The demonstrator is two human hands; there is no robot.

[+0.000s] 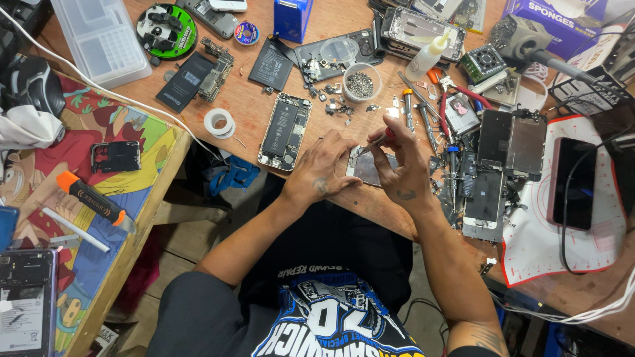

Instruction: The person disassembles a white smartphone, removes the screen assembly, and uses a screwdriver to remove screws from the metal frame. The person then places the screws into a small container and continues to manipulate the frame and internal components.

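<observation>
- Cluttered wooden workbench (264,116), seen from above, strewn with opened phones, loose parts and tools.
- Left hand (323,173): fingers curled, resting on the left edge of a small phone frame (365,168) at the bench's near edge — pinning it down.
- Right hand (403,168): fingers pinched narrow around thin tweezers (374,143), tips pointing down-left toward the top of the frame. Whether the tips touch it, cannot tell.
- The frame sits between the two hands, mostly hidden by them; only a greyish patch shows.
- Just left of the left hand: an opened phone (285,131), back off, black battery exposed, lying flat.
- Further left, a roll of white tape (219,122) and a loose black battery (185,80).
- Above the hands: a clear round cup of screws (360,82), tiny brackets scattered around it, and screwdrivers (409,109) lying near the right hand.
- Right of the right hand: stacked display panels and metal shields (506,142), then a white silicone mat with red markings (549,244) carrying a dark phone (572,182).
- Top left: a clear plastic organiser box (99,36) and a round green tray (167,30).
- Far left, a lower table with a colourful cartoon cover (99,132), holding an orange-and-black tool (89,197) — well apart from both hands.
</observation>
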